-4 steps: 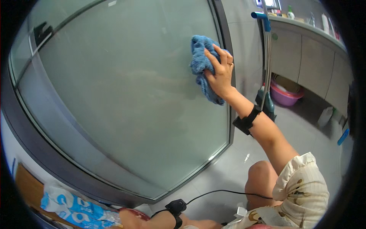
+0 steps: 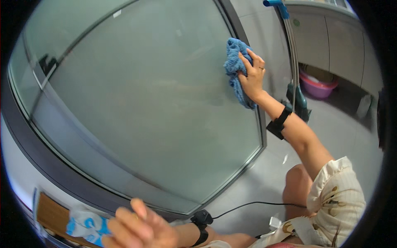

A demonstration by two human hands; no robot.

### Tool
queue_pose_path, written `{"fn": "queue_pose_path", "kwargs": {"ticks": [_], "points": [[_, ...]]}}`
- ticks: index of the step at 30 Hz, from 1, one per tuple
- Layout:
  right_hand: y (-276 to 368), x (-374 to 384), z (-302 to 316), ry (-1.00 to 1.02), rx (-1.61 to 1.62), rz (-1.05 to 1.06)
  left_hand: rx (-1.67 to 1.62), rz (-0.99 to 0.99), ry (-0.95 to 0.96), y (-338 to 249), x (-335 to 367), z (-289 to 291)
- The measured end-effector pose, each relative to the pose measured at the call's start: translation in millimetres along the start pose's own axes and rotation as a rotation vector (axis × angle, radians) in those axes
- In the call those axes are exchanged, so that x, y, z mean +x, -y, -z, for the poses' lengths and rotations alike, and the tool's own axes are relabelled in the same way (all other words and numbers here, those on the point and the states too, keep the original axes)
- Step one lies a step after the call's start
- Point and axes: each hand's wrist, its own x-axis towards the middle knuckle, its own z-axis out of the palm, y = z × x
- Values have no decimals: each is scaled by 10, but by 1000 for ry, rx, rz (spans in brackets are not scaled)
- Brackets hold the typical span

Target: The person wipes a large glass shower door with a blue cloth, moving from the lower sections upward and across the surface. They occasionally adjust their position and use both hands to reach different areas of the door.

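Note:
A fluffy blue cloth (image 2: 236, 66) lies bunched against the right side of a frosted glass door panel (image 2: 157, 107). My right hand (image 2: 252, 77) grips it from above, fingers bent over the fabric beside the dark frame (image 2: 235, 20); a ring shows on one finger. Part of the cloth hangs below the palm. My left hand (image 2: 142, 227) is raised at the lower edge, somewhat blurred, its fingers loosely curled and apart with nothing visible in them. Near it sits a blue-and-white plastic package (image 2: 87, 225), partly hidden by this hand.
At right, a long-handled floor tool (image 2: 294, 58) leans upright near a grey cabinet (image 2: 343, 45). Under the cabinet are a pink-purple basin (image 2: 317, 87) and a whitish container (image 2: 364, 106). A black cable (image 2: 256, 203) runs from my left wrist strap across my lap.
The view has shifted. My right hand and the cloth now sit closer to the door's right frame. My left hand has come up into view from beside the package.

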Motion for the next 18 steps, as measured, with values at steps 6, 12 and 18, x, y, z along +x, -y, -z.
{"fn": "queue_pose_path", "kwargs": {"ticks": [6, 12, 18], "points": [[-12, -228, -27, 68, -95, -182, 312, 5, -206, 301, 226, 419], [645, 248, -46, 29, 75, -75, 580, 51, -630, 564, 117, 787], [2037, 523, 56, 75, 143, 330, 666, 65, -795, 742, 75, 1050]]}}
